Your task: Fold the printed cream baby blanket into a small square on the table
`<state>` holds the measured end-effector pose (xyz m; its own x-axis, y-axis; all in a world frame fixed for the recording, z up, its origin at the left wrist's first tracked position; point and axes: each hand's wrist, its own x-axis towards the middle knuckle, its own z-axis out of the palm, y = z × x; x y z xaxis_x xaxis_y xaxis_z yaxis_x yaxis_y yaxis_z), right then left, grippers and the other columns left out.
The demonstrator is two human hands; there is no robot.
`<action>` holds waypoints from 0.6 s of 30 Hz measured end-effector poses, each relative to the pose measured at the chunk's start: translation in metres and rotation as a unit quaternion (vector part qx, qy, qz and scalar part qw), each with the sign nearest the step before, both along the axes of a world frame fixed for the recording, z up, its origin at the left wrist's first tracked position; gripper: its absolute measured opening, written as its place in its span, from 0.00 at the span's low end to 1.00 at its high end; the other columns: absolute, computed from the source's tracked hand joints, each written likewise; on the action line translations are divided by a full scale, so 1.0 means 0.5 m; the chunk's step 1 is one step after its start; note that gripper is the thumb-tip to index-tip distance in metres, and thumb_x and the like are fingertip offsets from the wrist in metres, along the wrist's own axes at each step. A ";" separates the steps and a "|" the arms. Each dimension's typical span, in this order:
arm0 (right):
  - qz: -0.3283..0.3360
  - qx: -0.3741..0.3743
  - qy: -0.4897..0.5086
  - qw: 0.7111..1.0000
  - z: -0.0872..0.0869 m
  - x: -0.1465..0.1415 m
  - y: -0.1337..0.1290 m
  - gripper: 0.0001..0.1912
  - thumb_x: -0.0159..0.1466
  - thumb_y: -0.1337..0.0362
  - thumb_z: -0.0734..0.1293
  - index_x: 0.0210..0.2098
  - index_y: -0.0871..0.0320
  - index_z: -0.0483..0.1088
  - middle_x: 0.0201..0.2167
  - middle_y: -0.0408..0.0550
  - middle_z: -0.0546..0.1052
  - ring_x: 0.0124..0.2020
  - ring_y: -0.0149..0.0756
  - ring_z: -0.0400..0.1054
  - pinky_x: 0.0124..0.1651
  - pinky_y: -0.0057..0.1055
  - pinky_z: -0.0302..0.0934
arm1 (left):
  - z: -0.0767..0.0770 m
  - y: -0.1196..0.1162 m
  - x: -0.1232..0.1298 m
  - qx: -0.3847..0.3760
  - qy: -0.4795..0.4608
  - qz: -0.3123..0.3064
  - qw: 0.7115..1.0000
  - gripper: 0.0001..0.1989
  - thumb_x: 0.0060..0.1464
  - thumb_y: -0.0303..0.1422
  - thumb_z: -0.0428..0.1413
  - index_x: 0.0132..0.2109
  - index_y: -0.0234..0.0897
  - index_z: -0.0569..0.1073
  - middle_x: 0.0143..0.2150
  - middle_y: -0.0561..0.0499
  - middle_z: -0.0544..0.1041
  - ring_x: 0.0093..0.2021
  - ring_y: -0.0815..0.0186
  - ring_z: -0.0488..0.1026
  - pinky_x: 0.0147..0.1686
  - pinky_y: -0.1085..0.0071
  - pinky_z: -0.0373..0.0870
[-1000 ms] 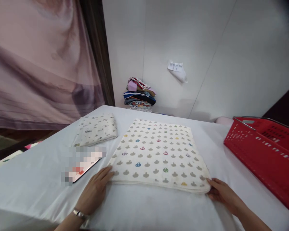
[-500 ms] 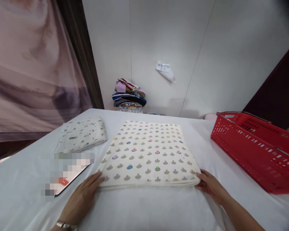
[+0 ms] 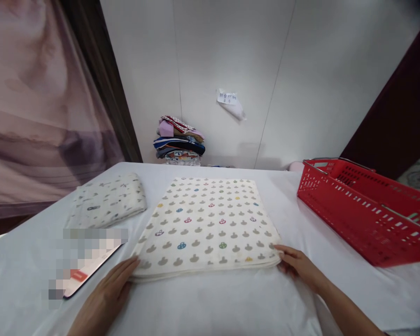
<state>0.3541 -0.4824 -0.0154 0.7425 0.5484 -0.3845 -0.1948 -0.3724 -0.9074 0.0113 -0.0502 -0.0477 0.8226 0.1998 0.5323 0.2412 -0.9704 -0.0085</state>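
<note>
A cream cloth with grey and coloured mushroom prints lies folded flat in the middle of the white-covered surface. At its near left corner rests my left hand, fingers together along the edge, thumb side partly hidden. My right hand pinches the near right corner between thumb and fingers. Several layers show along the near edge. Left of it lies a second folded white cloth with small dark prints.
A phone, partly pixelated, lies at the left. A red basket stands on the right. Behind the white surface, folded clothes are stacked by the wall, where a paper label hangs. A pink curtain hangs at left.
The whole view has shifted, so the cloths, phone and basket appear slightly further left. Both hands keep their places at the cloth's near corners.
</note>
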 end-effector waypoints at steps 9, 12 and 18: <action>0.090 -0.039 -0.103 0.990 0.005 0.000 -0.003 0.31 0.48 0.70 0.60 0.53 0.58 0.63 0.27 0.40 0.72 0.24 0.28 0.63 0.25 0.23 0.56 | -0.007 0.010 -0.002 0.000 0.010 -0.006 1.000 0.17 0.52 0.35 0.47 0.49 0.44 0.70 0.50 0.50 0.72 0.47 0.60 0.72 0.44 0.63 0.73; 0.120 -0.104 -0.258 0.953 0.003 -0.003 -0.003 0.26 0.52 0.67 0.60 0.52 0.55 0.65 0.38 0.45 0.73 0.36 0.34 0.67 0.39 0.28 0.61 | -0.005 0.007 0.000 -0.009 0.003 -0.001 1.000 0.17 0.52 0.36 0.47 0.49 0.45 0.70 0.51 0.51 0.72 0.48 0.60 0.71 0.44 0.64 0.72; 0.155 -0.275 -0.554 0.771 -0.010 -0.002 -0.006 0.22 0.57 0.69 0.57 0.49 0.49 0.67 0.46 0.51 0.69 0.44 0.40 0.65 0.38 0.33 0.62 | -0.001 0.005 0.001 -0.006 0.004 0.001 1.000 0.18 0.52 0.34 0.47 0.51 0.43 0.69 0.50 0.50 0.72 0.48 0.60 0.71 0.45 0.64 0.72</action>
<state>0.3532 -0.4854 -0.0207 0.6486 0.7454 0.1540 0.7610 -0.6328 -0.1427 0.0118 -0.0475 -0.0481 0.8262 0.2078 0.5236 0.2429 -0.9700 0.0017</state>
